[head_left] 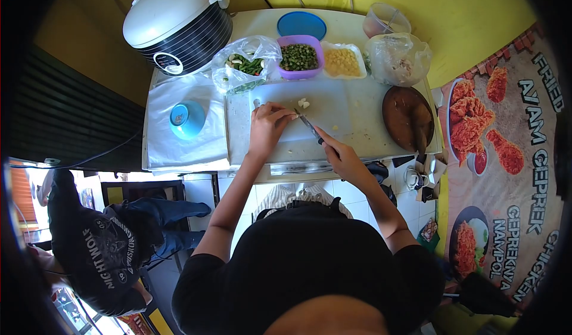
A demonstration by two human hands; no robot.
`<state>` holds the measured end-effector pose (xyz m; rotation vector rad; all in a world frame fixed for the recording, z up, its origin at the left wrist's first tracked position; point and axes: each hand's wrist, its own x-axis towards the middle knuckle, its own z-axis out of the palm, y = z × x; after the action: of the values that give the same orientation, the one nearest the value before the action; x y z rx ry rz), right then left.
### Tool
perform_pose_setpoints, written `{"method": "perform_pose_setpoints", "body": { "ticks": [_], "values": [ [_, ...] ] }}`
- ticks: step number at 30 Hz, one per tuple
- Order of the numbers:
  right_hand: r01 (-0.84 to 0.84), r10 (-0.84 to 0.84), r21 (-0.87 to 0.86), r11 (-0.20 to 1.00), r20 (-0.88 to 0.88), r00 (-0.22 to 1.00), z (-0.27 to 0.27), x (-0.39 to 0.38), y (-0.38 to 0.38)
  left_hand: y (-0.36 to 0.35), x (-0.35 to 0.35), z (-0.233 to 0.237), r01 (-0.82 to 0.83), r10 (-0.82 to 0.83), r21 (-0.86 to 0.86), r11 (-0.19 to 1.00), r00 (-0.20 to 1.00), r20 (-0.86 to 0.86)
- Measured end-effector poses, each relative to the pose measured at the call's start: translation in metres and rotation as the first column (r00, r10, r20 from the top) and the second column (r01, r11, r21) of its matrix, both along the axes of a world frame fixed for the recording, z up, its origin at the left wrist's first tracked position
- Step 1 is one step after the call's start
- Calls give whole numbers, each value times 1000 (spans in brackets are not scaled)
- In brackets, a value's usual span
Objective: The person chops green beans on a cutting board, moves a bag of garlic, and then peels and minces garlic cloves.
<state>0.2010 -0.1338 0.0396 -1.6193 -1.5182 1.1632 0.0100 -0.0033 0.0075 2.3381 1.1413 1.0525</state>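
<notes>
My left hand (269, 125) rests over the white cutting board (330, 93), its fingertips pinched on a small pale piece that looks like a garlic clove (294, 116). In my right hand (344, 159) is a knife (311, 129) with a dark handle. The blade points up and left, its tip close to my left fingertips. Just beyond the tip, several white garlic pieces (304, 104) lie on the board. Smaller pale bits are scattered nearer the table's front edge.
Behind the board stand a bag of green vegetables (245, 64), a purple tub of chopped greens (299, 58), a tray of yellow cubes (342, 61) and another plastic bag (399, 59). A stone mortar (400, 120) is right; a blue bowl (187, 120) and rice cooker (179, 25) are left. Another person (107, 239) is lower left.
</notes>
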Motion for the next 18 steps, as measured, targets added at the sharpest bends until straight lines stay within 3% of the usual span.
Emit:
{"method": "perform_pose_setpoints", "body": {
  "ticks": [10,18],
  "values": [
    [-56,51,51,997,92,994,2,6,3,-2,0,-3,-18,19,-56,998,1000,16],
    [62,-59,120,991,-25,998,-19,-9,-2,-13,14,-7,-114,115,-17,993,991,62]
  ]
}}
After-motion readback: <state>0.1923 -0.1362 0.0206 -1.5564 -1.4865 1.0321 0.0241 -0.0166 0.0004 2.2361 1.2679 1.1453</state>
